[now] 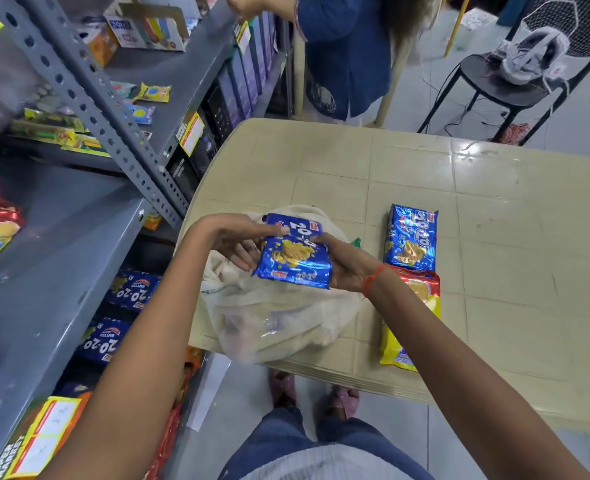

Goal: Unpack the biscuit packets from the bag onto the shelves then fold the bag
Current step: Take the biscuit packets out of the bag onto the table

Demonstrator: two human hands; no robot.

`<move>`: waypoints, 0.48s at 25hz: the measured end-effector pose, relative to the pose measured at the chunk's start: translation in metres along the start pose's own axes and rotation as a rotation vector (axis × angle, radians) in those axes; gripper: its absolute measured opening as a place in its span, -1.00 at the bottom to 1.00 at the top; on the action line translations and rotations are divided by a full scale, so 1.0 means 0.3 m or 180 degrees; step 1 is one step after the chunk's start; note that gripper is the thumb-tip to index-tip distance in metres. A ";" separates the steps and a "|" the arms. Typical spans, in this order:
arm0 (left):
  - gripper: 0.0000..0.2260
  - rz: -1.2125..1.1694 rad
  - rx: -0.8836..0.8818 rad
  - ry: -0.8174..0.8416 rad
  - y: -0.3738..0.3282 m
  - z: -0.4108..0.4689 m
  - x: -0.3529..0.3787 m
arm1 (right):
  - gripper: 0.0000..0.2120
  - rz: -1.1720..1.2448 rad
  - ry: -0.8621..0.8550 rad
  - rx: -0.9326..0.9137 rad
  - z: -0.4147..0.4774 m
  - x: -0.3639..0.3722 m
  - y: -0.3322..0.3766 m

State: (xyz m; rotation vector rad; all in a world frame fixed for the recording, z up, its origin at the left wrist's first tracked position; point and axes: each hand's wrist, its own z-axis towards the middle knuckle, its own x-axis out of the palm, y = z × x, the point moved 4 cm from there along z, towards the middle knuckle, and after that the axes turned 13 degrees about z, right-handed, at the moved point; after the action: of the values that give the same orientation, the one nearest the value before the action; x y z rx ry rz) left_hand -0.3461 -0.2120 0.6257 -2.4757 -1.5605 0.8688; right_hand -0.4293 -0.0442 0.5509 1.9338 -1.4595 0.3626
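Biscuit packet (295, 258): blue, grasped by left hand (238, 242) and right hand (347, 263) above bag (272, 317) at table (494, 237) near edge; far tabletop bare.

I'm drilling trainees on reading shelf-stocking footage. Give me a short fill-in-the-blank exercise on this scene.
1. Both hands hold a ____ 20-20 biscuit packet above the bag.
2. The bag sits on the ____.
3. The right hand has a ____ thread at the wrist.
4. The left hand is nearer the grey ____.

Missing words: blue; table; red; shelves
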 end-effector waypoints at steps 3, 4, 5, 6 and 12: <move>-0.55 -0.0087 0.0379 0.0025 -0.107 0.050 0.071 | -0.46 -0.0283 -0.0372 -0.0301 -0.065 -0.092 0.071; -0.62 -0.0195 0.0543 0.0050 -0.157 0.069 0.103 | -0.45 -0.0361 -0.0658 -0.0496 -0.089 -0.145 0.100; -0.70 -0.0317 0.0693 0.0106 -0.214 0.093 0.139 | -0.57 -0.0423 -0.0969 -0.0802 -0.118 -0.203 0.134; -0.75 -0.0404 0.0811 0.0181 -0.281 0.118 0.184 | -0.74 -0.0431 -0.1244 -0.1146 -0.147 -0.274 0.166; -0.89 -0.0726 0.1185 0.0224 -0.653 0.299 0.515 | -0.74 -0.1428 -0.2633 -0.2413 -0.326 -0.670 0.289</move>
State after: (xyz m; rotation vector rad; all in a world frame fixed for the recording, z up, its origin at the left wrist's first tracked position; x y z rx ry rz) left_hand -0.4998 -0.0070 0.5576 -2.0069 -1.4645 0.9247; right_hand -0.5597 0.1563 0.5346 1.7122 -1.2561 -1.1511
